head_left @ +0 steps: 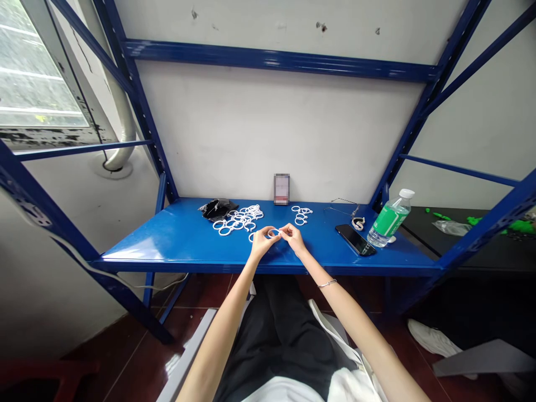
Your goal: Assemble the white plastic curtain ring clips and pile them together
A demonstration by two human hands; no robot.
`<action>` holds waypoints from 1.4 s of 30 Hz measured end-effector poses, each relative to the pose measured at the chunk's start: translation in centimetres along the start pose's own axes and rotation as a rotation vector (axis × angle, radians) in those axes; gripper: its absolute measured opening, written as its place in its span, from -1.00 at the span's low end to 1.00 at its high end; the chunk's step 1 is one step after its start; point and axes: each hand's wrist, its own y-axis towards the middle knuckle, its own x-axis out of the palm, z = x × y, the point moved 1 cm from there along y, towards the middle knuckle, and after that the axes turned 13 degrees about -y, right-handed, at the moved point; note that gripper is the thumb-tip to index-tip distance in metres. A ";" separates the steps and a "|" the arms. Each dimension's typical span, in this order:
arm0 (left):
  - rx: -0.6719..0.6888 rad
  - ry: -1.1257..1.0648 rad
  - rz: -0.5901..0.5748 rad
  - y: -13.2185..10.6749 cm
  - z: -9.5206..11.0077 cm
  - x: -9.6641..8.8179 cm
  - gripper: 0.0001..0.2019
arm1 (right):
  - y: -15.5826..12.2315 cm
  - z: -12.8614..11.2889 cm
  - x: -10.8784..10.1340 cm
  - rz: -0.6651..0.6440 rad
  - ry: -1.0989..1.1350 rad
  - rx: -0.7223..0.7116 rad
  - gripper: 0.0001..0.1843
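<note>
Both hands meet over the front middle of the blue table (167, 245). Between them is a white plastic ring (274, 229). My left hand (263, 242) is closed on its left side, thumb and fingers pinching it. On the other side, my right hand (293, 239) pinches the ring's right edge with the fingertips. Another white ring (251, 237) lies on the table just left of my left hand, partly covered by it. A pile of white rings (237, 219) spreads out farther left, and a small group of rings (300, 215) lies beyond my right hand.
A crumpled black bag (218, 209) touches the ring pile. A phone (282, 189) leans on the wall. To the right are a black phone (355, 240), a coiled white cable (358, 223), glasses (345, 207) and a bottle with a green label (390, 219). Blue posts frame the table.
</note>
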 end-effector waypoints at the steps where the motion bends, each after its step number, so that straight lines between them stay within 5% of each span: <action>1: 0.003 0.006 -0.001 0.0 0.0 0.0 -0.64 | 0.0 0.0 0.0 -0.001 0.004 0.003 -0.79; 9: 0.118 0.209 0.009 0.0 0.0 0.4 -0.63 | 0.1 0.6 0.3 0.048 0.003 0.011 -0.76; 14: 0.317 0.681 0.052 -1.6 1.0 1.1 -0.52 | 1.0 2.7 -1.4 0.319 -0.086 0.115 -0.71; 19: 0.134 1.019 0.228 -3.0 1.3 1.0 -0.64 | 2.3 4.5 -6.0 0.574 -0.388 0.268 -0.81; 25: -0.023 1.165 0.181 -2.8 1.0 1.0 -0.70 | 3.2 5.3 -7.3 0.471 -0.488 0.303 -0.77; 30: 0.012 1.060 0.107 -2.3 0.2 0.7 -0.66 | 2.7 4.5 -6.9 0.419 -0.549 0.267 -0.72; 33: 0.106 0.885 0.021 -1.9 -0.3 0.4 -0.68 | 1.9 2.9 -6.4 0.374 -0.584 0.118 -0.72; 37: 0.188 0.441 -0.151 -1.3 -0.6 0.1 -0.74 | 0.1 0.2 -4.3 0.133 -0.593 -0.240 -0.68; 42: 0.058 -0.012 -0.200 -1.0 -0.7 -0.5 -0.74 | -1.7 -1.6 -1.9 -0.124 -0.566 -0.361 -0.70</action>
